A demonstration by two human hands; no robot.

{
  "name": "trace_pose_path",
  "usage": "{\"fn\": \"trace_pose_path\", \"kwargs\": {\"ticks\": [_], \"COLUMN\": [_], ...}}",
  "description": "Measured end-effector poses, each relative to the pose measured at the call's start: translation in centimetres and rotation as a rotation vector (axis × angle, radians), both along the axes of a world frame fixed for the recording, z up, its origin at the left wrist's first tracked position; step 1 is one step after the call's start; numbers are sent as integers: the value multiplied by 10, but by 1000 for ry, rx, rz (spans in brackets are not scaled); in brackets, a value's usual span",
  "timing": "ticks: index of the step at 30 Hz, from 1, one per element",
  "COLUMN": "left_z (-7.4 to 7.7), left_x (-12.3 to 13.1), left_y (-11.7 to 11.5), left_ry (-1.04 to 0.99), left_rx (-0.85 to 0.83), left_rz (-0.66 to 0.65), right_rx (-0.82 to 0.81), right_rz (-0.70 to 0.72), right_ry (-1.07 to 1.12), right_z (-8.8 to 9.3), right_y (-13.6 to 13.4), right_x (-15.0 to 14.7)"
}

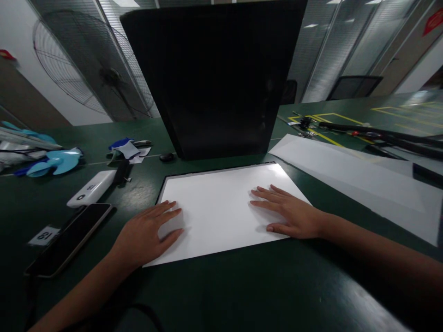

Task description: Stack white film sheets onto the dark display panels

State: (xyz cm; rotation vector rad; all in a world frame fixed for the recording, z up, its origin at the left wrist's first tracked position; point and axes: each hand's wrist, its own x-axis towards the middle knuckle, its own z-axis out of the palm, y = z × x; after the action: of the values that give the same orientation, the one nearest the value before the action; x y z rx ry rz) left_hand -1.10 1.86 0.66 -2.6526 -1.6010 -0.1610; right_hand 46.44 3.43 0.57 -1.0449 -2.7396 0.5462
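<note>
A blank white sheet of paper (214, 207) lies flat on the dark green table (221, 286) in front of me. Along its far and left edges shows a thin dark border of something beneath it. My left hand (143, 235) rests at the sheet's left edge, fingers spread and fingertips on the paper. On the right part of the sheet lies my right hand (289, 212), palm down with its fingers apart. Neither hand holds anything.
Behind the sheet stands a large black panel (214, 83). To the left are a phone (71, 240), a white power bank (92, 188), a black mouse (167, 157) and a blue fan (57, 161). More white paper (353, 180) and black rods (380, 133) lie right.
</note>
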Motion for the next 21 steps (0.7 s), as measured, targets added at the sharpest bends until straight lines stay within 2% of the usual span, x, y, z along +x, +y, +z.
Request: {"fn": "trace_pose_path", "kwargs": {"ticks": [9,21], "left_z": [-2,0], "left_x": [-3,-1], "left_y": [3,3], "left_ry": [34,66], "left_rx": [7,-24], "left_rz": [70,140], "right_rx": [38,52], "right_rz": [-148,-183], "right_ry": [-53,-51], "right_z": [-4,-9], "right_y": [4,17], "right_x": [12,25]}}
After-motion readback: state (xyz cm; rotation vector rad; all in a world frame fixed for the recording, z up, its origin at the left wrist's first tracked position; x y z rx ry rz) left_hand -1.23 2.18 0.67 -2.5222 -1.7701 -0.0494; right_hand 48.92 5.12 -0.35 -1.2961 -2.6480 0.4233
